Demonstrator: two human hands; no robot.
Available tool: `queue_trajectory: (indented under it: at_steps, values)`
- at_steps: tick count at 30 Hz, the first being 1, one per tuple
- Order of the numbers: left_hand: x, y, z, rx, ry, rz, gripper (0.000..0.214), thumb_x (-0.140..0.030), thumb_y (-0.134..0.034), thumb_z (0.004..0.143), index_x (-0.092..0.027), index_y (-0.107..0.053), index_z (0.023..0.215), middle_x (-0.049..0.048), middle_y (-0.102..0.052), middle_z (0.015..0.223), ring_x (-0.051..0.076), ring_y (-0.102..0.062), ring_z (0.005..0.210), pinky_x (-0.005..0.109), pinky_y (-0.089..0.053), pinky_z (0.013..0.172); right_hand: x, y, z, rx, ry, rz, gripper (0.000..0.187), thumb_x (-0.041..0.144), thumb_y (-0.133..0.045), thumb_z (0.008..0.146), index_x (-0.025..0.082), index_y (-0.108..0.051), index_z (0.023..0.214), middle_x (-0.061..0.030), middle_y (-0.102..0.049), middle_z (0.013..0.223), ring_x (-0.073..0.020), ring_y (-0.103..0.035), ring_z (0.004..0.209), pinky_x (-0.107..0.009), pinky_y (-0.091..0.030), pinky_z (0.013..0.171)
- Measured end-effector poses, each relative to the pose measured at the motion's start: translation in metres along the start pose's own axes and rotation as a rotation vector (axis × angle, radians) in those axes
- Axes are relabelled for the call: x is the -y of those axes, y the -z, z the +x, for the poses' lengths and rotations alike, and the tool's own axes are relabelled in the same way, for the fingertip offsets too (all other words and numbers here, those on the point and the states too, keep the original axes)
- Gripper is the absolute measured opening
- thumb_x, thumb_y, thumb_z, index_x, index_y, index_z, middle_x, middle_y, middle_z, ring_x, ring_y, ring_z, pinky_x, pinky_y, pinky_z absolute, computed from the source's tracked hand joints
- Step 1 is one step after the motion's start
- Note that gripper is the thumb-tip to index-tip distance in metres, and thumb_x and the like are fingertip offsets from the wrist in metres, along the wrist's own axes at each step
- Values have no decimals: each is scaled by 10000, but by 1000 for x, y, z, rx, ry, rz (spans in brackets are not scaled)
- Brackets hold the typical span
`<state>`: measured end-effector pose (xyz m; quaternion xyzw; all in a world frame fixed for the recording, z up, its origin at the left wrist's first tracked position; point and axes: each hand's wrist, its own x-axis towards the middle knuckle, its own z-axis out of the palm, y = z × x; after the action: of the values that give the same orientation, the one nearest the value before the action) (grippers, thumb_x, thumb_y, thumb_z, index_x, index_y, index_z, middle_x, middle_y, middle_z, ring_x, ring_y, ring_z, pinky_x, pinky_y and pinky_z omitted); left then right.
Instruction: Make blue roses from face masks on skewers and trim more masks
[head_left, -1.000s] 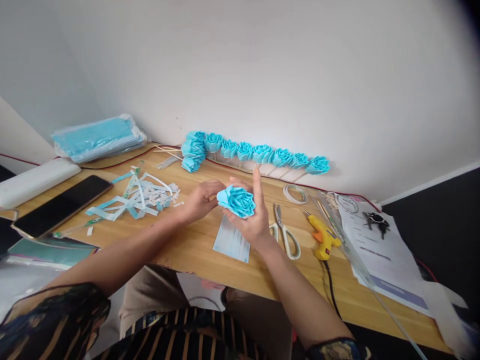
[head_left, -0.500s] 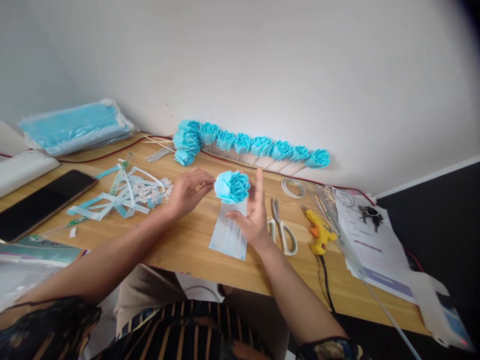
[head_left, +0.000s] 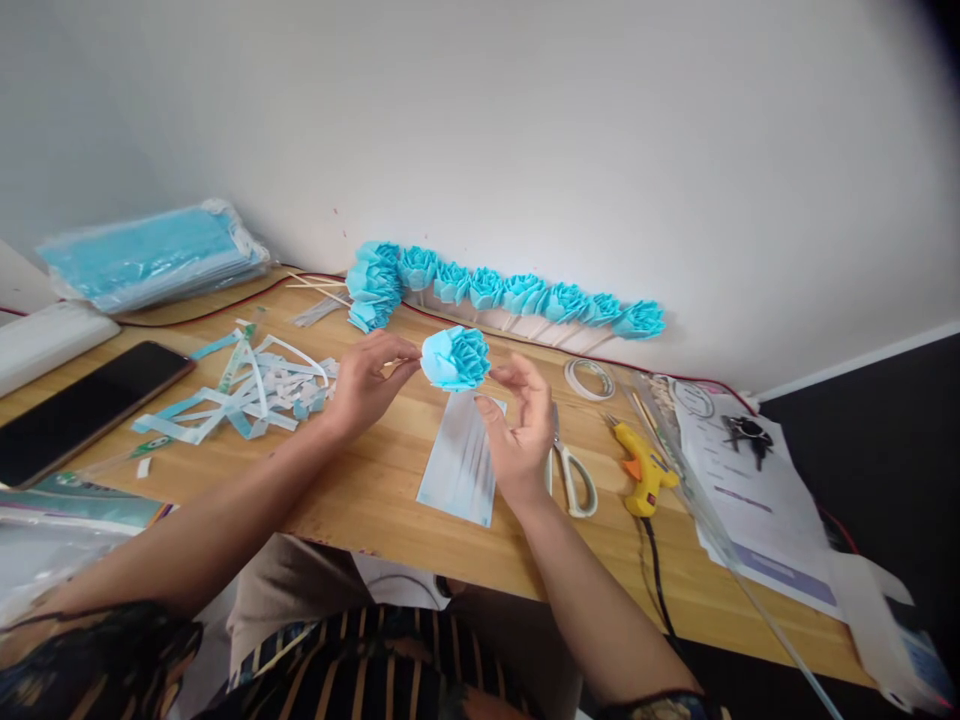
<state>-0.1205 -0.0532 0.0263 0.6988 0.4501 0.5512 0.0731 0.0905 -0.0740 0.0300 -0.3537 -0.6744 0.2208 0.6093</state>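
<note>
Left hand (head_left: 365, 388) pinching blue flower (head_left: 454, 358) at its base, right hand (head_left: 523, 435) beside it, fingers (head_left: 531, 382) curved apart

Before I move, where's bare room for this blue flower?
There's bare wooden tabletop between the left hand and the pale blue pleated sheet. A narrower patch lies between the white-handled scissors and the yellow glue gun. Crowded: the back, lined with ruffled blue flowers; the left, with pale cut strips and the black rectangular phone.
</note>
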Motion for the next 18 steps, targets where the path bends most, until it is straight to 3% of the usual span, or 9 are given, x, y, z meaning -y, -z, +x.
queue_trajectory:
  at_steps: [7,18]
  values:
    - [-3,-1,-2,-12,48,-1,171,-324,-653,909,-198,-709,808,57,-769,868,196,-682,809,350,-510,810,1,-6,-2,92,-107,35,555,430,-642,933,258,-456,1427,-11,-674,823,-216,-676,845,-452,-561,895]
    - [2,-5,-3,7,-34,17,181,-319,-676,904,-193,-678,774,61,-735,799,206,-665,783,356,-501,767,-8,-5,-7,155,-210,98,600,511,-500,988,254,-363,1512,-94,-688,1087,-250,-674,986,-455,-577,877]
